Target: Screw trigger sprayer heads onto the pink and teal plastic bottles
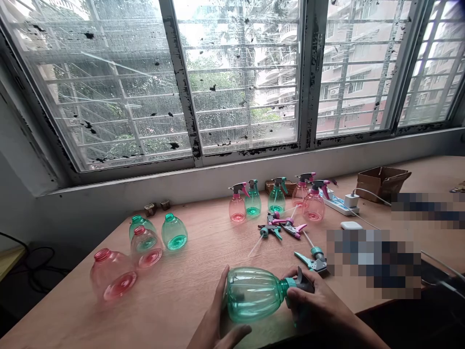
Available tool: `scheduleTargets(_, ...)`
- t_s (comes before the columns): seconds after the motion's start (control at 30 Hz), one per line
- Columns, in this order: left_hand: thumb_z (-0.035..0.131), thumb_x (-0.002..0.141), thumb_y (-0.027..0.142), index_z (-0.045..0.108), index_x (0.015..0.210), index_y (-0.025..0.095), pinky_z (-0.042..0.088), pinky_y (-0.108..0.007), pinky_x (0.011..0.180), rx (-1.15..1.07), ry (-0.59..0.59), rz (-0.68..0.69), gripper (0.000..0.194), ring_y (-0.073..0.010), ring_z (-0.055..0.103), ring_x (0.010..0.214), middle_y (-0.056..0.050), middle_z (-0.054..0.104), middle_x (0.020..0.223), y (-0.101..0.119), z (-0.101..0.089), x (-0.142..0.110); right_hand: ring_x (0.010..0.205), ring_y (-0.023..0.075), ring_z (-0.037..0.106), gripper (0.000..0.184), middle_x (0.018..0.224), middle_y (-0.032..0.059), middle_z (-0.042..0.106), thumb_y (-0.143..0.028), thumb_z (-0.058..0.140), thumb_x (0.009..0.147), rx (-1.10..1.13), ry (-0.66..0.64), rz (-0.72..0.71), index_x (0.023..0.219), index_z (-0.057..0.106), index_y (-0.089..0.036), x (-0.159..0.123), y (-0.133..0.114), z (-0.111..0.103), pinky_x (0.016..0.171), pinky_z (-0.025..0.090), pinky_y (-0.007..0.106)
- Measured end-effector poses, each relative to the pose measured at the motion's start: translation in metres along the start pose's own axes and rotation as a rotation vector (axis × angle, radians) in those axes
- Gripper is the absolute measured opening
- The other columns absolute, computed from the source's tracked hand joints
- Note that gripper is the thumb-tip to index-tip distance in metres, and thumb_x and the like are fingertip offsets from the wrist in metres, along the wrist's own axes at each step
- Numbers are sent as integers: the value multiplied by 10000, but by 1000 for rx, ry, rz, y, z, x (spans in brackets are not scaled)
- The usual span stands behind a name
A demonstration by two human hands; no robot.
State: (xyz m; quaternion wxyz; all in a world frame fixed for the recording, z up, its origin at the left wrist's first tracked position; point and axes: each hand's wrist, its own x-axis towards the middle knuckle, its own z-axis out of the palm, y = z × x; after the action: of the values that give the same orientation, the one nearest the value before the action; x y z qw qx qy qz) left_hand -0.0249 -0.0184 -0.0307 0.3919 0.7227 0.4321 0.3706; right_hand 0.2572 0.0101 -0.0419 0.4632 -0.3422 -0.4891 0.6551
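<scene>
A green plastic spray bottle (254, 293) lies on its side at the near edge of the wooden table (203, 252). My left hand (214, 322) cups its base, fingers and thumb wrapped round it. My right hand (316, 303) is closed round the teal collar and grey trigger head (300, 281) at the bottle's neck. Several loose trigger heads (286, 228) with dip tubes lie just beyond, and another (312, 261) sits close to my right hand.
Several capless bottles, green (174, 232) and pink (111, 274), stand at the left. Assembled spray bottles (276, 198) line up near the window sill. A power strip (343, 203), a white charger (350, 225) and an open cardboard box (381, 182) are at the right.
</scene>
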Motion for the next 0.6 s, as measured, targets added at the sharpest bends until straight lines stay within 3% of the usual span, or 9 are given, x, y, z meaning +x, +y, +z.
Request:
scheduleTargets(0.2,553,897,623,97,1588,244,288,-418,1199,-128,-50,-12,911,-310,367,1455,-100,353,1609,-3,0,0,473,175,683,498,648,16,742,-512,825,721,12,3,-37,942,514,-193,4,4,-2,458,544,256)
scheduleTargets(0.33,655,855,558,193,1576,267,185,-451,1234,5,-1,24,905,-321,255,1500,-78,303,1632,-12,-1,1,476,176,684,483,655,13,738,-517,808,737,0,13,-63,932,510,-192,5,3,-2,457,554,267)
scheduleTargets(0.47,688,853,488,122,1582,312,185,-464,1230,38,3,29,939,-321,295,1485,-66,295,1636,-12,-1,1,490,175,689,472,672,20,744,-518,800,746,-37,21,-69,935,522,-186,4,-1,0,473,542,262)
scheduleTargets(0.6,680,854,518,97,1587,263,219,-461,1219,-11,-26,41,971,-323,289,1487,-103,336,1616,-7,-1,0,500,179,692,455,680,22,746,-521,789,759,-67,20,-78,933,539,-183,2,-4,1,486,530,262)
